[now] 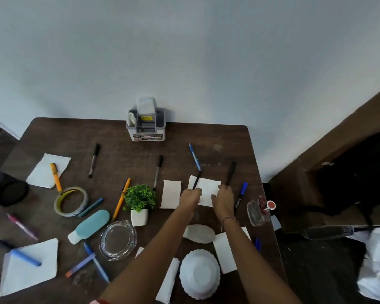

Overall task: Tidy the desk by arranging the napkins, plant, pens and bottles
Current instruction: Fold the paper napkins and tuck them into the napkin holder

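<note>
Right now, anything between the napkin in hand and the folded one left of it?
Nothing in the gap between napkin and folded napkin. A black pen crosses the napkin's upper left corner, by the left hand.

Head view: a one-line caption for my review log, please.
Over the brown desk, the left hand and right hand hold a white napkin amid scattered pens, right of a small potted plant.

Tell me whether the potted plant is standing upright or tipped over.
Upright. The plant stands on the base of its white pot on the desk, with the green leaves on top.
</note>
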